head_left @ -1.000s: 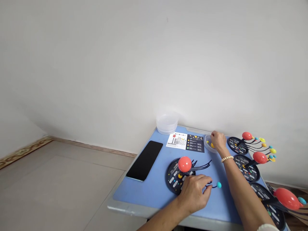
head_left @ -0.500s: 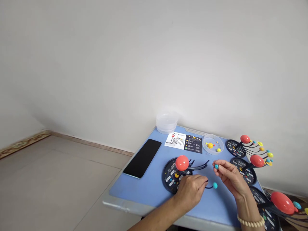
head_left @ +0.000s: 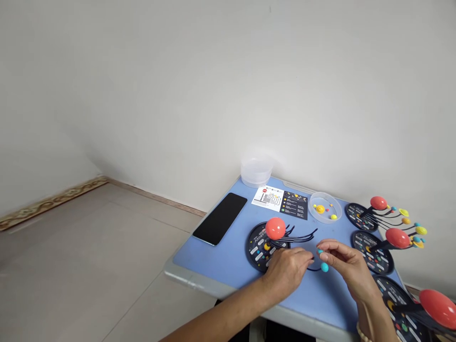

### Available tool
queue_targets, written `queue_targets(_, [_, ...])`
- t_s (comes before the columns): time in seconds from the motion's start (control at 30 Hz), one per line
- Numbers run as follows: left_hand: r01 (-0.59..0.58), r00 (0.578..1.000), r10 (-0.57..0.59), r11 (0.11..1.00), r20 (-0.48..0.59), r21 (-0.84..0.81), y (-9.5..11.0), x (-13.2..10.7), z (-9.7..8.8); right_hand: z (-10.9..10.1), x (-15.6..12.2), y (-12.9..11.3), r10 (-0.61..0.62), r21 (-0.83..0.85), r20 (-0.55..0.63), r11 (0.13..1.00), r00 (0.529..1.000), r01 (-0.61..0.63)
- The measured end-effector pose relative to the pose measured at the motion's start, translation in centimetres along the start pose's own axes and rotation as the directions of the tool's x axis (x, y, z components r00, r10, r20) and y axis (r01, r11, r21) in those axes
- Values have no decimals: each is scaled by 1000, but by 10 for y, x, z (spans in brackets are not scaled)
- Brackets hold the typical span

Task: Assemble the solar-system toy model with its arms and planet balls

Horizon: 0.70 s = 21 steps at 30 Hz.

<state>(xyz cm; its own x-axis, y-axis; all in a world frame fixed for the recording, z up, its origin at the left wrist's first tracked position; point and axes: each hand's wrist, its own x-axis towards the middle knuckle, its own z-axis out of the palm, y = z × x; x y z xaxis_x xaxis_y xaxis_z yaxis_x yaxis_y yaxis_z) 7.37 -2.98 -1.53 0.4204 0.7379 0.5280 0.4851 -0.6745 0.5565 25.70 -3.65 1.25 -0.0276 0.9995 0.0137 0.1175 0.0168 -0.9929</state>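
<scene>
Pinching a teal bead (head_left: pixel 320 251) in the right hand (head_left: pixel 344 266), left hand (head_left: pixel 285 271) gripping the planet model (head_left: pixel 258 249), yellow balls (head_left: pixel 320 209) in a clear dish (head_left: pixel 325 194)

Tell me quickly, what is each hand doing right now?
Left hand: closed, apparently holding a thin black arm of the planet model.
Right hand: pinching a small blue ball between its fingertips.

L forearm (head_left: pixel 221 319), R forearm (head_left: pixel 374 316) bare; R wrist w/ cream bead bracelet (head_left: pixel 362 333), round beads.
</scene>
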Motion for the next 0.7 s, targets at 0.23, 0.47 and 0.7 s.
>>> queue_targets(0.23, [-33,999,34,997,-13,63,-1,-3,5,1,0,-1,-125,-149,88,979,988,137])
queue_targets(0.47, [-44,999,43,997,19,71,-3,-4,5,2,-2,-1,-238,-259,152,927,959,271])
queue_targets(0.7, [-24,999,21,997,47,77,-1,-4,3,0,-1,0,-267,-311,177,898,947,311])
